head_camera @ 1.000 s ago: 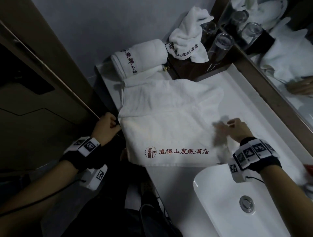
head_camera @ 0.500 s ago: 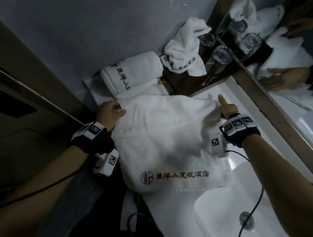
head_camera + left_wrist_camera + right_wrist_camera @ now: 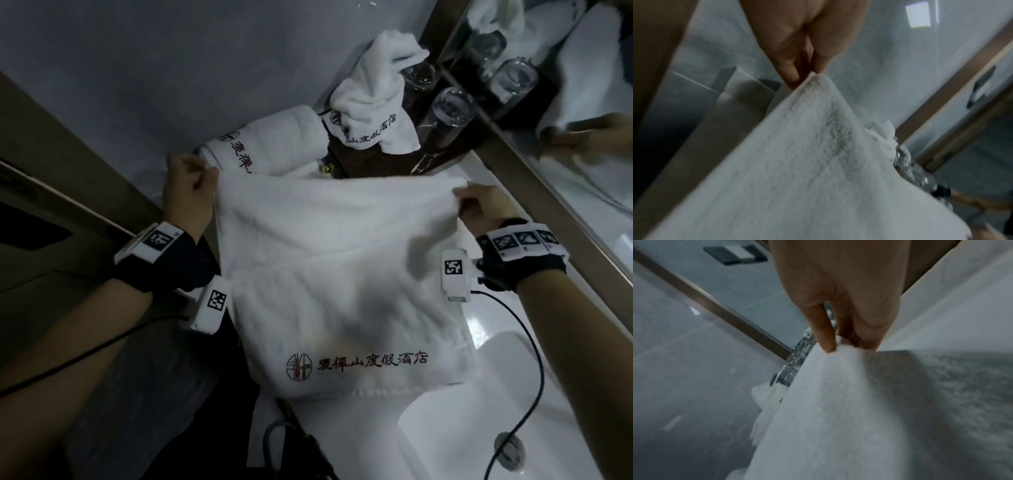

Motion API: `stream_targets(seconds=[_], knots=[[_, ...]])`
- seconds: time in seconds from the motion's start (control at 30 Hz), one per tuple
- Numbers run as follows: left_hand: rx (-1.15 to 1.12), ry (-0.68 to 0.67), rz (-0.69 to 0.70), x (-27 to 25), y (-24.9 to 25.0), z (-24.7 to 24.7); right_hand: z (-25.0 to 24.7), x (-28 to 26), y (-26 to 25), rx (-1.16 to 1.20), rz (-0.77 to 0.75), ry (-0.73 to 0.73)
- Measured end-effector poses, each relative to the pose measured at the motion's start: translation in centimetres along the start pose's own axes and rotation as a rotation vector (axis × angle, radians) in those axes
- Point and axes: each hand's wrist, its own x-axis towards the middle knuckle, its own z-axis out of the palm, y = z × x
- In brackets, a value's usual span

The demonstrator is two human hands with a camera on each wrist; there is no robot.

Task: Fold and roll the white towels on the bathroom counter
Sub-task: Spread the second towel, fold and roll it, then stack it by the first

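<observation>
A white towel (image 3: 335,274) with red lettering lies on the white counter (image 3: 534,346), its far edge lifted off the surface. My left hand (image 3: 186,192) pinches the far left corner, seen close in the left wrist view as the towel (image 3: 807,162) under my left hand (image 3: 807,71). My right hand (image 3: 479,205) pinches the far right corner; the right wrist view shows the towel (image 3: 828,410) and my right hand (image 3: 840,344). Behind it a rolled towel (image 3: 270,144) lies by the wall. A crumpled towel (image 3: 373,106) sits on the dark tray.
Upturned glasses (image 3: 448,109) stand on a dark wooden tray (image 3: 373,161) at the back. A mirror (image 3: 582,102) runs along the right. The white basin (image 3: 479,438) with its drain (image 3: 510,455) is at the lower right. A dark door (image 3: 51,212) stands on the left.
Both hands moved from the towel's sides up to its far corners and took hold of them. The far edge now lifts off the counter, stretched between the hands.
</observation>
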Motion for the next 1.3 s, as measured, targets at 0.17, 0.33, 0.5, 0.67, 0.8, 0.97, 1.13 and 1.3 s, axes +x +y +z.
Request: stream_targets(seconds=[0.17,0.33,0.5,0.67,0.8,0.97,1.13,1.3], knots=[[-0.321,-0.133,-0.15,0.5,0.6,-0.8,-0.3,-0.3,-0.5,0.01,-0.078,0.148],[0.182,-0.132,0.1,0.7,0.8,-1.4,-0.2,-1.4,-0.1,0.033,-0.274,0.138],[0.551,-0.082,0.217,0.5,1.4,-1.5,0.7,-1.2,-0.3,-0.072,-0.322,0.069],[0.434,-0.107,0.074,0.4,1.0,-1.2,1.4,0.2,-0.3,-0.091,-0.313,0.215],[0.247,-0.043,-0.012,0.7,0.5,-0.9,1.5,1.3,0.0,-0.416,-0.366,0.206],[0.336,-0.01,0.104,0.5,0.4,-0.8,1.4,1.6,0.5,-0.732,-0.447,0.337],[0.597,-0.157,0.18,0.2,0.2,-0.1,1.7,1.5,1.1,-0.823,-0.322,0.207],[0.605,-0.253,0.15,-0.1,0.6,0.2,2.2,0.8,1.0,-0.893,-0.155,0.107]])
